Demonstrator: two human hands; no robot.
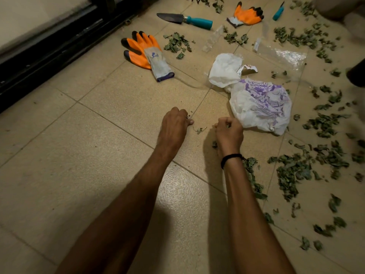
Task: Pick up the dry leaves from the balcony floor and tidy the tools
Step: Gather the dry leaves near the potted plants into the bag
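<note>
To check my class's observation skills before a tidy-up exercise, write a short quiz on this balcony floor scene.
1. True or false: the crumpled white plastic bag with purple print lies nearer the right hand than the left hand.
2. How many orange-and-grey work gloves lie on the beige tiled floor?
3. Most scattered dry green leaves lie: A) beside the dark door track; B) on the person's right; C) under the gloves.
Key: 1 true; 2 two; 3 B.

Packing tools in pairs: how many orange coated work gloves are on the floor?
2. One orange glove lies left near the black door track; the other glove farther back, right of the teal-handled trowel. None looks hidden.
</note>
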